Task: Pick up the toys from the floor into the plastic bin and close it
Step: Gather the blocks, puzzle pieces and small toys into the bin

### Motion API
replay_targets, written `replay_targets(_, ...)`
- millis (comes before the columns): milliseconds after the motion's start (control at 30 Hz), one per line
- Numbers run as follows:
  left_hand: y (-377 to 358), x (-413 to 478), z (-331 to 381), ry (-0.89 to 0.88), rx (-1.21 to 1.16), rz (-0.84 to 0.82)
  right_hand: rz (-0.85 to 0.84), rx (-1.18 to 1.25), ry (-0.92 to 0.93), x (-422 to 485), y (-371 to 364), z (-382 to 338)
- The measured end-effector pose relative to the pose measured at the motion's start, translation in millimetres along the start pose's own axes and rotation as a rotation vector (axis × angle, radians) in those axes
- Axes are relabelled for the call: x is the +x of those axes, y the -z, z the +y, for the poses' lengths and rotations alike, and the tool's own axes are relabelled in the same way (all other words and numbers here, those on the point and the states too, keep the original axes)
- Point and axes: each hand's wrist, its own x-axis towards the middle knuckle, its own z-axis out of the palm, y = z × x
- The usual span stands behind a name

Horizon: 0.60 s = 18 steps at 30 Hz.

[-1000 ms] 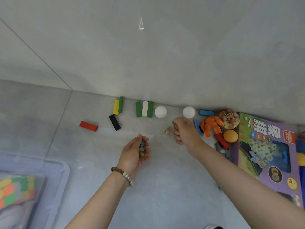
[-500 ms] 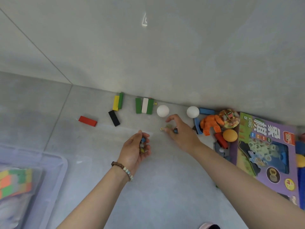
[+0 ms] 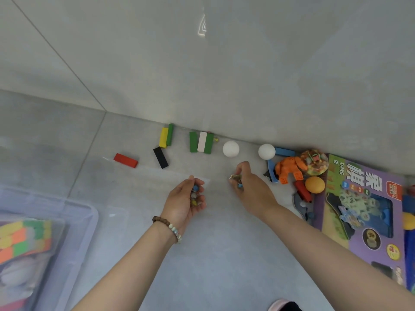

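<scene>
Underfoot grey tile floor (image 3: 224,254) meets glossy wall (image 3: 247,75); coloured blocks (image 3: 193,142), seemingly wooden.

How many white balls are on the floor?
2. Left white ball by the wall, right of the green and white blocks; right white ball beside the blue block. Others may lie beyond the right edge.

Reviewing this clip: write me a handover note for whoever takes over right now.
Left hand holds several small marbles.
Right hand pinches a tiny piece at the floor.
Clear plastic bin, lower left, already holds a multicoloured cube toy.
Left on the floor: red rectangular block, black rectangular block, two white balls, orange brick figure, orange ball, purple game box.
Then close the bin.
</scene>
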Motion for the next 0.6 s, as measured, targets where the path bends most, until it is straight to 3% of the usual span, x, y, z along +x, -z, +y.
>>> replay_targets(267,1,-21,20,-0.068,0.181,-0.014,-0.077,0.459,-0.109,-20,26,-25)
replay_targets(433,15,-89,73,-0.209,0.326,-0.045,-0.131,0.438,0.057,-66,86,-108)
replay_targets(600,65,-200,151,-0.445,0.364,-0.07,-0.277,0.341,0.303,-123,130,-248)
